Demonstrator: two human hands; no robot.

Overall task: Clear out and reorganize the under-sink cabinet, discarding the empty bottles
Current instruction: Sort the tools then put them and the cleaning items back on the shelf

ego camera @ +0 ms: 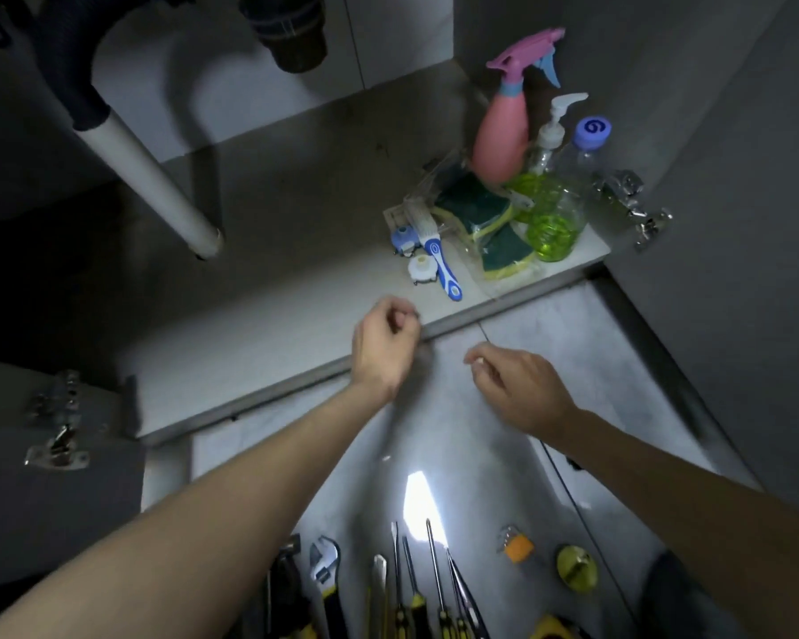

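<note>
Tools are lined up on the floor at the near edge: an adjustable wrench, a few screwdrivers, plus a yellow round thing off to the right that I can't identify. Both bare arms reach out over them. Left hand hangs right over the cabinet's front lip with fingers curled loosely, holding nothing I can make out. Right hand is lower over the floor tiles, and honestly can't tell if the fingertips pinch something pale. Everything else sits in the far right corner of the cabinet floor: pink spray bottle, clear pump bottle, purple-capped bottle, green bottle, bagged scrub sponges, a blue-and-white brush. White drain pipe angles down on the left.
</note>
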